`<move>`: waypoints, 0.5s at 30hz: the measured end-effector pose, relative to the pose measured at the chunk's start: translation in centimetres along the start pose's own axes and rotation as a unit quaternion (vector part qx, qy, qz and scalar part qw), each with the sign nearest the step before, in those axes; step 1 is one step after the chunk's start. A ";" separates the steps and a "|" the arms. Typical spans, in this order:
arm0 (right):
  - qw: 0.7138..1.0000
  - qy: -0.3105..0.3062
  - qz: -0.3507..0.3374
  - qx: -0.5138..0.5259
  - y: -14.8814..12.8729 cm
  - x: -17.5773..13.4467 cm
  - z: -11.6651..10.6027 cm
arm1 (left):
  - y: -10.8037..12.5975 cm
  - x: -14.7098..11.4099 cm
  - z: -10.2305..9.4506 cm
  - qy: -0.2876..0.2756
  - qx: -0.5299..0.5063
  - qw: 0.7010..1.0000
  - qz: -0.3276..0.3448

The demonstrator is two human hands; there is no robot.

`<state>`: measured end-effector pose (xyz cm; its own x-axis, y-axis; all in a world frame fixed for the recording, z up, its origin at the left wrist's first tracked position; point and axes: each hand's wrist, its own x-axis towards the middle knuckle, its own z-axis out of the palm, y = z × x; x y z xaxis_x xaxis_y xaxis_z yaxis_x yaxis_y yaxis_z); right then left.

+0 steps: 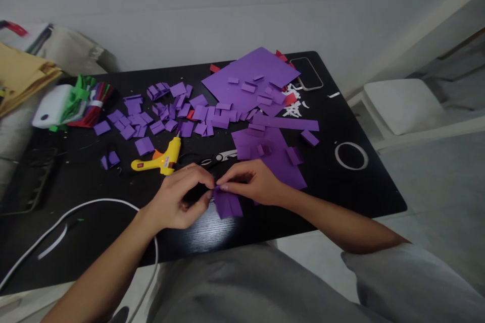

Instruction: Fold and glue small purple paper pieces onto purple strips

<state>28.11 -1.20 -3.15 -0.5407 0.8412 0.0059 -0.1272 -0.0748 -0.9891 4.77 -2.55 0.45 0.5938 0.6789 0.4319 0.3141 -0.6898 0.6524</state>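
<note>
Grey clothing (pixel 242 282) fills the near edge, one person at work, and one white cable (pixel 102 201) loops across by the left forearm. Two bare hands are up on the black table (pixel 364 197)! Right hand (pixel 252 179): thumb and forefinger pinched on the upper left corner of one folded purple paper piece (pixel 227 206), which hangs just below those fingertips. Left hand (pixel 182 197): thumb and forefinger narrowly apart, tips right at the paper's left edge; whether they grip it, I cannot tell. Just beyond sits one yellow glue gun (pixel 166 159), its small label too tiny to read, with one pair of scissors (pixel 226 155) nearby, partly hidden by the right hand. Out right, one pale ring (pixel 352 168) lies flat. Two large purple sheets (pixel 242 75) and one long purple strip (pixel 299 124) come next, and to their left small folded purple pieces (pixel 132 121), dozens, too overlapped for an exact count! Farther back: one heap of white scraps (pixel 293 106), one phone (pixel 308 74), green and red bundles (pixel 85 101) on the left, and behind it all a pale wall (pixel 242 15).
</note>
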 end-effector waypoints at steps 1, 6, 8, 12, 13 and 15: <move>1.000 0.001 0.003 0.003 0.0 0.0 0.0 | 0.0 0.0 0.0 0.001 0.002 1.000 -0.003; 1.000 0.007 0.013 0.017 -0.4 -0.1 0.1 | 0.1 0.2 0.2 0.001 0.003 1.000 -0.016; 1.000 0.009 0.015 0.020 -0.4 -0.1 0.1 | 0.1 0.3 0.4 0.002 0.001 1.000 -0.027; 0.999 0.013 0.014 0.038 -0.3 0.0 0.2 | 0.2 0.1 0.6 0.008 -0.010 0.999 -0.053; 0.999 0.015 0.014 0.043 -0.2 0.1 0.2 | 0.2 0.1 0.7 0.008 -0.014 0.998 -0.060; 0.998 0.018 0.019 0.053 -0.1 0.1 0.2 | 0.2 0.0 0.8 0.006 -0.019 0.997 -0.074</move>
<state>27.90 -1.21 -3.05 -0.5174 0.8549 -0.0377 -0.1953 -0.1608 -0.9675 5.41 -2.85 0.07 0.5334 0.7759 0.3369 0.3693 -0.5719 0.7325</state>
